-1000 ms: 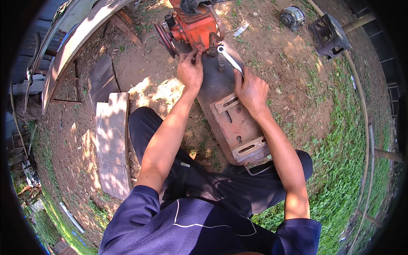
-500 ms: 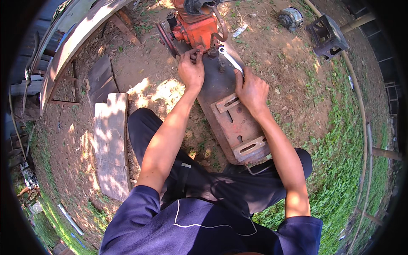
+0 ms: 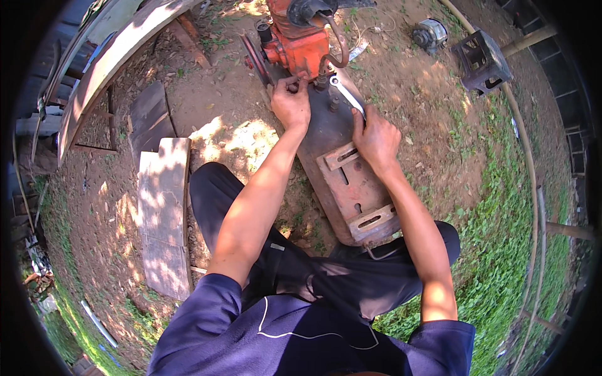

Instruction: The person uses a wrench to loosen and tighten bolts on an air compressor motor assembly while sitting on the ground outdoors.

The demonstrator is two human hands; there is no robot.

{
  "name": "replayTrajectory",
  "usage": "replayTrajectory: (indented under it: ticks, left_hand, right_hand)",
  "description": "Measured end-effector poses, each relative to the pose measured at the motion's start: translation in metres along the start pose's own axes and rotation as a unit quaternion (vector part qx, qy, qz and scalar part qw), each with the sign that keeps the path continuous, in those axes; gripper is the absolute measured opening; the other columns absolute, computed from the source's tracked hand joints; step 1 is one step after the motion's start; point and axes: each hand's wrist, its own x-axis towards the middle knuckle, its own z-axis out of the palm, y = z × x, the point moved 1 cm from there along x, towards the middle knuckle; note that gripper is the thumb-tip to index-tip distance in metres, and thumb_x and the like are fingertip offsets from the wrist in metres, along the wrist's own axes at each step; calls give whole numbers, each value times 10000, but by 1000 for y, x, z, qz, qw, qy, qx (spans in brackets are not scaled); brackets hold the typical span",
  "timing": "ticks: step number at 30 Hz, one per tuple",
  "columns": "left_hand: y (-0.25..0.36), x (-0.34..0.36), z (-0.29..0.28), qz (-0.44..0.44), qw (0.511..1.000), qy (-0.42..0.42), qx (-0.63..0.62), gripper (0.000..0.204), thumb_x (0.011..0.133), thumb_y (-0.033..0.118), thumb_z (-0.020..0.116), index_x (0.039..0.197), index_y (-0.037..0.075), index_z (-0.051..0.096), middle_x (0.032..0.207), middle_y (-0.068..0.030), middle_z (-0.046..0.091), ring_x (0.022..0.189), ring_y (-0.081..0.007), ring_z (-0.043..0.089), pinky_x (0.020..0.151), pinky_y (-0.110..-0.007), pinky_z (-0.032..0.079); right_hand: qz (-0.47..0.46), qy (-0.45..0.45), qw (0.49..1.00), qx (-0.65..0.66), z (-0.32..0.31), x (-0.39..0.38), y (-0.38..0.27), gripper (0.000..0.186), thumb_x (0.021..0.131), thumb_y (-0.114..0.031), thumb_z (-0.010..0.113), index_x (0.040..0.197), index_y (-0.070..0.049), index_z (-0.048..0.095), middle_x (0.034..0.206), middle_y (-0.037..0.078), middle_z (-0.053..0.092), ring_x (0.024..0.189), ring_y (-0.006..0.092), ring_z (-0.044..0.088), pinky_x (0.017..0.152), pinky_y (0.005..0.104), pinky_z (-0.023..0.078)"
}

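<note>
The orange-red compressor pump point(image 3: 303, 53) sits at the far end of a dark, rusty tank point(image 3: 307, 147). At the pump's lower edge is my left hand point(image 3: 291, 108), its fingers curled and pinched together; whatever lies between them is too small to make out. My right hand point(image 3: 378, 138) is closed around the shank of a silver wrench point(image 3: 348, 96). The wrench's ring end lies beside a metal fitting point(image 3: 322, 81) near the pump's base; whether they touch I cannot tell. Close below the ring end, a short bolt-like stub point(image 3: 334, 105) stands on the tank.
A slotted, rusty mounting plate point(image 3: 356, 190) tops the tank's near end. A belt pulley point(image 3: 254, 61) flanks the pump. Wooden boards point(image 3: 164, 216) lie at left. A small motor point(image 3: 430, 35) and a black crate point(image 3: 481, 59) stand at far right.
The pump, tank and both hands appear slightly farther right and lower in the view. My right hand still grips the wrench, and my left fingers stay pinched at the pump's base.
</note>
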Motion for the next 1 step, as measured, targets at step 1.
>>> replayTrajectory:
  ticks: [1]
  left_hand:
    - [0, 0, 2, -13, 1000, -4, 15, 290, 793, 281, 778, 1012, 95, 743, 773, -54, 683, 627, -170, 623, 610, -338, 491]
  right_hand:
    - [6, -5, 1000, -5, -1, 0, 0, 319, 952, -368, 520, 949, -55, 579, 724, 199, 659, 632, 401, 651, 560, 495, 512]
